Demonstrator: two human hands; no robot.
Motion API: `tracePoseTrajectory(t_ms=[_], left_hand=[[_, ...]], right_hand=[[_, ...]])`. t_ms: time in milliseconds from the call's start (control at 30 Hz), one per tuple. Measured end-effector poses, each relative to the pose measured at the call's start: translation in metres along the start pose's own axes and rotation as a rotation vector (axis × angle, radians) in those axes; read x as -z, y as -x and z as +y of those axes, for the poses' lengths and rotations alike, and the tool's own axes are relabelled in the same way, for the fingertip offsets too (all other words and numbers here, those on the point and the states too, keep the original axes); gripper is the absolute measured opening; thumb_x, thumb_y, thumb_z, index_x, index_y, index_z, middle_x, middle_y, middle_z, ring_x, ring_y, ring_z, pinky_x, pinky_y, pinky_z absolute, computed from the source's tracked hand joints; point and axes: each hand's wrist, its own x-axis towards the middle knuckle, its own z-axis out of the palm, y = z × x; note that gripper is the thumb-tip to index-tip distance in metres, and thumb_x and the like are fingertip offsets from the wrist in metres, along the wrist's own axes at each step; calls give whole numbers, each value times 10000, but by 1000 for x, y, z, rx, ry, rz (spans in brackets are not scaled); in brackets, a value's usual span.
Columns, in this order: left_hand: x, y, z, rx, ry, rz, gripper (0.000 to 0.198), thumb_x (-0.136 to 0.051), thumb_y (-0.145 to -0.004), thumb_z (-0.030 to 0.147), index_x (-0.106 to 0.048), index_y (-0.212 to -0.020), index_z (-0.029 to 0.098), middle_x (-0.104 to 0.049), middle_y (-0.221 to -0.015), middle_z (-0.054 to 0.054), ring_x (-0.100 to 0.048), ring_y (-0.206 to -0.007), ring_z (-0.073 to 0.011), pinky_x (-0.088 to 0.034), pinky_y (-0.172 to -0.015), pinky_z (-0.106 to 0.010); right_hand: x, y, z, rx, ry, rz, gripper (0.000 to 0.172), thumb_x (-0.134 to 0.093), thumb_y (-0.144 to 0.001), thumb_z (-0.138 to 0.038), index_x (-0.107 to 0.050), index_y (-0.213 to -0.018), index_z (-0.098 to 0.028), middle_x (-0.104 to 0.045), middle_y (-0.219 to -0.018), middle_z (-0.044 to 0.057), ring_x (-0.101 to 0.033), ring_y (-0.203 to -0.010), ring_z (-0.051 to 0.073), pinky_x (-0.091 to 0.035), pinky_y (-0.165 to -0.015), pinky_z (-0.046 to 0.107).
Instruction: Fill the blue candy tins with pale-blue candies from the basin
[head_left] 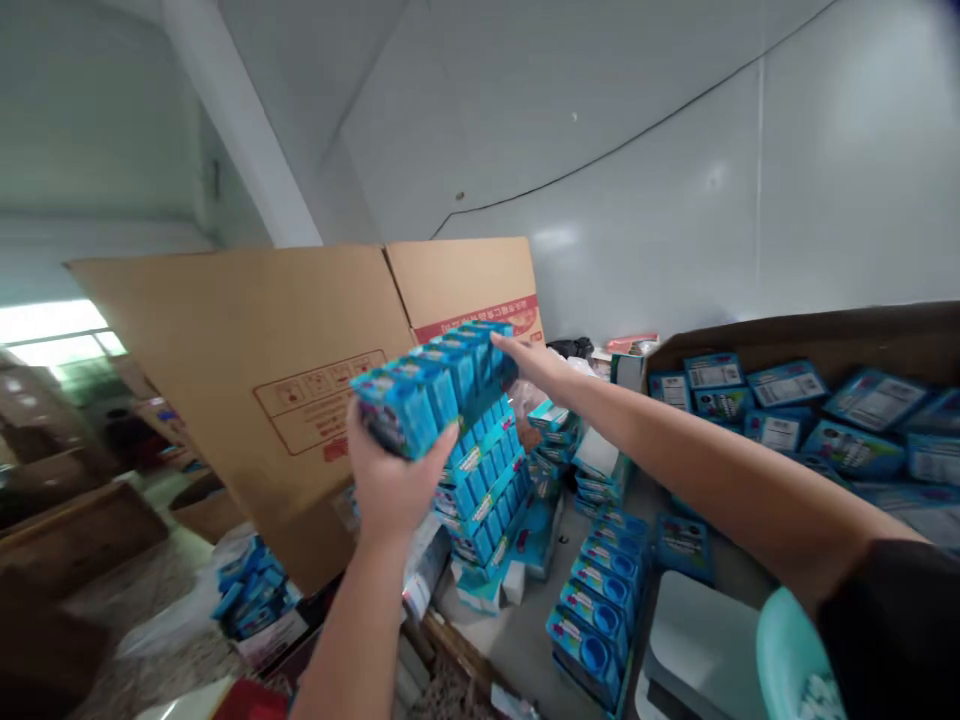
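Pale wall panels (660, 200) are rising behind my work, with one dark cable (600, 160) running slantwise across them. Below, a grey table (517, 625) is bearing the clutter. I am grasping a single row of small blue boxes (431, 385) by its two ends: my left hand (394, 480) is gripping the near end, my right hand (529, 365) the far one. The row is tilting in the air over a tiered blue stack (484, 480), before one big brown carton (315, 350) — whether it is touching the stack, I cannot tell. Its boxes are looking glossy and bright blue, with darker printing on the near end (about six, I am counting, though blur is softening the edges). The carton is showing red characters on a red band and framed handling symbols, all too small for reading. Another row (600, 600) of five or six boxes is lying on the table — round blue motifs facing up — beside one white device (701, 635) and one mint-green bowl (784, 640). At right, loose packs (855, 445) are showing white labels.
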Motion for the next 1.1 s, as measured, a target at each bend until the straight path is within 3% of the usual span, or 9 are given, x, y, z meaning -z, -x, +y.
tracePoseTrajectory(t_ms=[67,133,200,300,433,533,667,900,1100], left_hand=[[-13,-35,-27,0,-35,-68,884,-816,-650,428,-401,-1389,174,-556,-1323,-134,-555,-1228,-275,-423,-1082,-435],[-25,-51,-55,119,-115,-148,893,-814,-641,479,-408,-1370,164,-607,-1245,-151,-605,-1147,-296,-462,-1018,-461],[-35,-53,-79,216,-141,-249,862,-801,-649,515,-423,-1333,152,-627,-1194,-168,-631,-1092,-309,-488,-960,-471],[-43,-46,-101,219,-112,-314,824,-780,-675,525,-414,-1317,160,-595,-1243,-168,-612,-1133,-293,-484,-967,-445],[-45,-39,-100,178,-83,-288,837,-778,-681,523,-389,-1338,181,-553,-1307,-153,-578,-1190,-277,-468,-1000,-430],[-49,-37,-89,132,-83,-234,840,-788,-676,508,-398,-1343,177,-572,-1284,-148,-590,-1171,-293,-477,-990,-441],[-54,-34,-78,74,-56,-265,867,-793,-684,468,-390,-1386,157,-592,-1254,-156,-596,-1161,-300,-488,-981,-430],[-59,-32,-84,122,-45,-170,781,-790,-678,472,-459,-1323,180,-611,-1235,-122,-616,-1121,-277,-489,-985,-426],[-67,-26,-88,166,-98,-111,854,-761,-694,510,-394,-1388,175,-558,-1302,-153,-570,-1188,-308,-462,-1017,-472]], right_hand=[[-24,-48,-4,4,20,18,655,-517,-829,-707,-672,-1056,-112,-685,-1049,137,-604,-1083,328,-443,-971,440],[-46,-78,6,-6,45,17,639,-526,-830,-681,-664,-1072,-106,-670,-1104,167,-588,-1125,340,-425,-987,442],[-65,-92,29,-24,75,17,624,-567,-802,-670,-664,-1056,-109,-668,-1102,183,-588,-1122,356,-421,-983,460],[-82,-94,67,-3,102,30,590,-638,-748,-650,-658,-1042,-138,-676,-1083,155,-603,-1082,335,-427,-973,430],[-87,-92,91,43,96,88,589,-499,-834,-663,-635,-1055,-134,-671,-1072,135,-605,-1039,296,-443,-928,385],[-81,-96,90,75,75,110,619,-411,-857,-692,-642,-971,-129,-678,-953,107,-619,-942,270,-467,-856,352],[-70,-102,89,108,53,140,603,-403,-863,-673,-615,-1067,-146,-660,-1062,89,-601,-994,247,-465,-868,322],[-69,-119,87,82,-4,-56,532,-544,-830,-607,-600,-1157,-192,-656,-1135,73,-608,-1022,239,-498,-874,320],[-79,-122,87,79,-101,-87,564,-586,-828,-573,-573,-1262,-212,-595,-1307,86,-571,-1165,263,-486,-959,349]])
